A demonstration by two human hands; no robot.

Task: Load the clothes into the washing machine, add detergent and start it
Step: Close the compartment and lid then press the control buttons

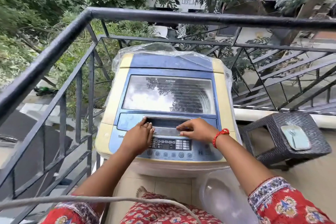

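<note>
Washing machine: top-loader, blue and cream, in the balcony corner against the black railing; clear plastic sheet over its rear. Lid shut, glass panel reflecting sky and leaves. Lid handle recess just behind the control panel. Both arms reach forward, palms down. Left hand: fingers curled over the recess's left end, grip pressed on the handle edge. Right hand: fingers flat at the recess's right end, red thread at wrist. Right of the machine: 1 dark woven stool.
</note>
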